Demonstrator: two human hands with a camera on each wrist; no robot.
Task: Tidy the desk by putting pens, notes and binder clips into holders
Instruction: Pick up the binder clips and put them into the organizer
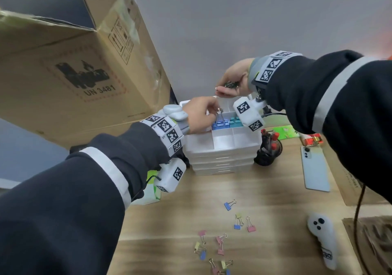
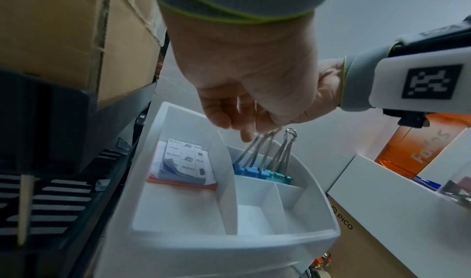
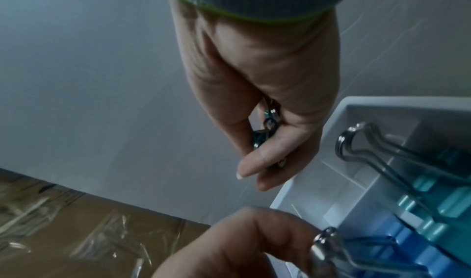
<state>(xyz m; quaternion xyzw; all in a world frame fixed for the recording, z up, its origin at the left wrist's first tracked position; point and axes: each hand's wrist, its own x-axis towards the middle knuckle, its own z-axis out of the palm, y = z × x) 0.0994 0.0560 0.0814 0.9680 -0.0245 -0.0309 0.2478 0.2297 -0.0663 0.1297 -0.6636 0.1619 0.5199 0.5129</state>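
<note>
1. The left hand (image 1: pixel 198 113) is reaching over the white organizer (image 1: pixel 222 147) standing near the far edge of the counter (image 1: pixel 265 200); its grip is pinching the wire handles of a blue binder clip (image 2: pixel 241 168).
2. That clip is standing upright in a far compartment of the organizer's top tray, in a row with more blue clips and teal clips (image 2: pixel 281 176) just beside them.
3. The right hand (image 1: pixel 233 81) is hovering above the organizer's far edge, its grip curled around a bunch of binder clips (image 3: pixel 267 133); teal and metal parts are showing between the fingers.
4. A pad of notes (image 2: pixel 184 161) is lying in the tray's large left compartment.
5. Loose small binder clips (image 1: pixel 220 247) in pink, yellow and blue are lying scattered near the counter's near edge.
6. A phone (image 1: pixel 316 168) and a white controller (image 1: pixel 322 238) are lying toward the right edge; a black pen holder (image 1: pixel 268 149) is standing just beside the organizer.
</note>
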